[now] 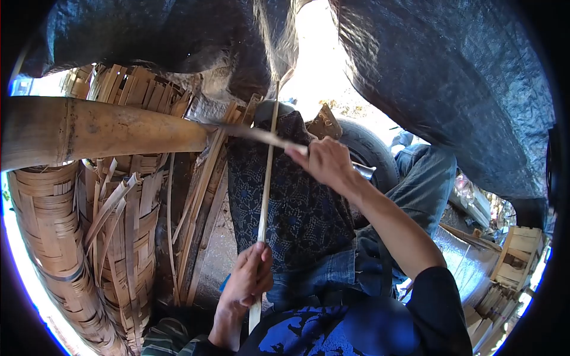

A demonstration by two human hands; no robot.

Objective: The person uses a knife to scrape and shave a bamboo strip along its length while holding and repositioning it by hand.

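Observation:
A long thin bamboo strip (pixel 265 196) runs upright through the view over a dark patterned cloth (pixel 303 207) on the person's lap. My left hand (pixel 250 276) is closed round its lower part. My right hand (pixel 323 160) grips the handle of a knife (pixel 255 134), whose motion-blurred blade points left and crosses the strip. The blade's tip is near the end of a thick bamboo pole (pixel 130 130) coming in from the left; whether they touch I cannot tell.
Woven bamboo baskets (pixel 50 219) stand at the left, with loose bamboo slats (pixel 199 219) beside them. A tyre (pixel 368 151) lies beyond the right knee. Dark tarpaulin (pixel 445 77) hangs overhead. At the lower right is a wooden crate (pixel 516 258).

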